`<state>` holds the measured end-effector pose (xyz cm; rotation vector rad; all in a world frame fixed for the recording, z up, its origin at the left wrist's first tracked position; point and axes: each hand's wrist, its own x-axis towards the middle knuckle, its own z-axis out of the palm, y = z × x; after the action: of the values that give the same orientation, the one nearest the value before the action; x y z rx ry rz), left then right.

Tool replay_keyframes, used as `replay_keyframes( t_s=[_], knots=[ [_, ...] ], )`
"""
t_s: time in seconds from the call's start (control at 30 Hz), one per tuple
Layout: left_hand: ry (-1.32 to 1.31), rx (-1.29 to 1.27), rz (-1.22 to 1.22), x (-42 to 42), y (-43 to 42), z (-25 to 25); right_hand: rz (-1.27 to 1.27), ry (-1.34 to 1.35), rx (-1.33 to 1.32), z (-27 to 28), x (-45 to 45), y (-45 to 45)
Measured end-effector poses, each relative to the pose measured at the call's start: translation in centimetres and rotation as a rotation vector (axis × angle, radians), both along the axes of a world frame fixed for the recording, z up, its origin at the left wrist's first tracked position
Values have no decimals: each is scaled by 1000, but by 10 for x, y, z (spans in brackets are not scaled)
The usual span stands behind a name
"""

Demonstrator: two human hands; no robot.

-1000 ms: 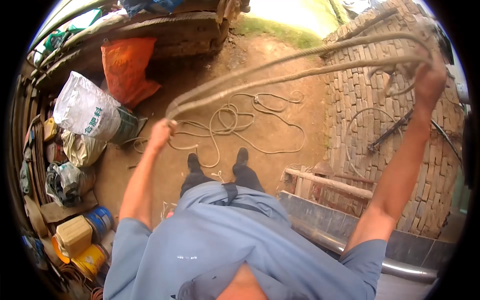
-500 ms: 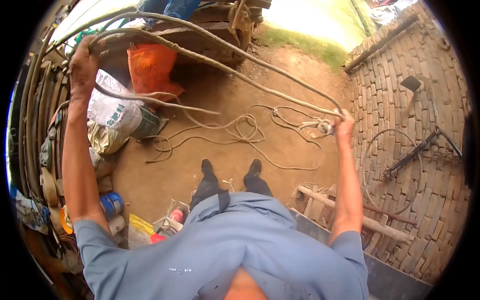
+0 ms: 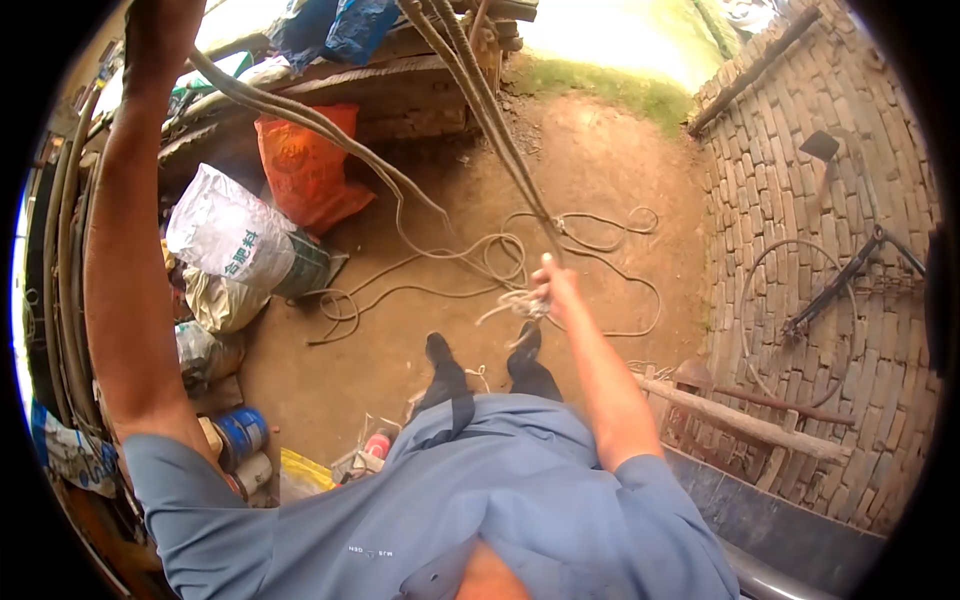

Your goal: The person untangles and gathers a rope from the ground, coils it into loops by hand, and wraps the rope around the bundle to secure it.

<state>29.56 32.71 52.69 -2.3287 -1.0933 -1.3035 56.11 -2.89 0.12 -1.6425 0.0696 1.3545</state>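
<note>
My left hand (image 3: 165, 18) is raised to the top left edge, its fingers cut off by the frame. Doubled strands of rope (image 3: 300, 112) hang from beside it toward the ground. In front of my legs, my right hand (image 3: 558, 286) is closed around the same rope, with a knotted bundle (image 3: 520, 303) sticking out on its left side. From that fist, taut strands (image 3: 490, 110) run up and out of view at the top. More of the rope lies in loose loops (image 3: 500, 260) on the dirt floor.
At left stand a white printed sack (image 3: 225, 220), an orange bag (image 3: 305, 165) and a blue can (image 3: 240, 432). A brick wall (image 3: 780, 230) rises at right, with a wooden frame (image 3: 750, 420) below it. Stacked timber (image 3: 420, 95) lies at the back.
My right hand has moved left and down, toward the middle. My left hand has gone up, partly out of frame. The strands between them now rise steeply past the top edge.
</note>
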Motion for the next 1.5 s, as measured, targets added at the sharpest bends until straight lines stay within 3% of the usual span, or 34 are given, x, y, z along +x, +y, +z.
replay_keyframes(
  t_s=[0.07,0.5,0.8,0.87,0.97,1.03,1.07,1.13,1.17,1.2,1.27,1.37,1.4,1.47,1.5],
  knots=[
    [-58,-3,-80,7,-7,12,46,70,21,-24,-40,14],
    [-408,-405,-438,-24,-95,80,-2,763,264,26,-156,149],
    [-641,-667,-406,-58,-147,100,-284,1066,400,63,-192,179],
    [-719,-569,-282,-67,-146,101,-344,1061,456,61,-201,186],
    [-930,-762,-467,-100,-136,103,-417,1054,421,105,-197,186],
    [-1142,-1086,-731,-129,-114,100,-364,1096,466,94,-192,191],
    [-1144,-1084,-734,-139,-111,98,-308,1141,506,86,-190,193],
    [-1263,-1290,-988,-158,-115,95,-354,1055,470,86,-183,193],
    [-1267,-1287,-988,-185,-108,98,-239,982,494,78,-171,190],
    [-959,-1103,-821,-224,-93,105,-128,906,516,72,-160,187],
    [-667,-917,-659,-263,-79,93,-58,575,409,91,-137,176],
    [-808,-786,-84,-294,-65,14,-2,224,339,124,-94,159],
    [-798,-879,-16,-303,-60,-9,-37,208,387,122,-76,158],
    [-886,-770,138,-285,-65,-70,142,-32,390,163,-36,146],
    [-884,-821,103,-298,-61,-106,286,-152,375,177,-11,145]
  ],
)
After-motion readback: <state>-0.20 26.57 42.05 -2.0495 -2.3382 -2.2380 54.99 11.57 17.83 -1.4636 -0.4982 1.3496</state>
